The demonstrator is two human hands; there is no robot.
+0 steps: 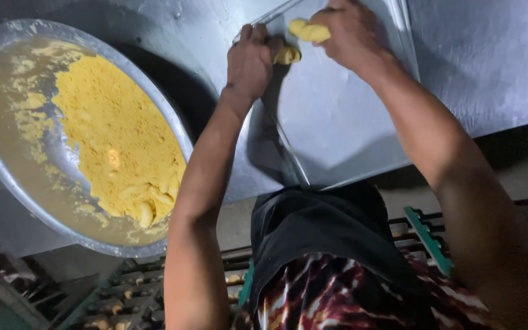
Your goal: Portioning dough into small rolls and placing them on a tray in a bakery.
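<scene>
A dim kitchen space, you standing at a grey metal table (490,55) that fills the far half of the view, and down by your legs a slatted rack (123,293) runs across the floor with small yellow bits caught in it, a green bar (432,241) on its right side. Nearest in, your dark apron (325,235) over a patterned tie-dye cloth (349,293). Left of you on the table sits a wide round metal pan (7,177), its bed smeared and heaped with crumbly yellow dough (114,134), a few rolled pieces at the near edge of the heap. Farther out, both your arms reach over a flat steel tray (337,128) lying on the table. Your left hand (250,61) is curled closed at the tray's far left edge, fingers wrapped on a small yellow dough lump (287,56) that peeks out on its right side. Just beside it, a touch farther, your right hand (349,30) is clamped on a dough roll (308,30), the roll's pale yellow end sticking out leftward toward the other hand. The two pieces sit close together, above the tray's far corner.
</scene>
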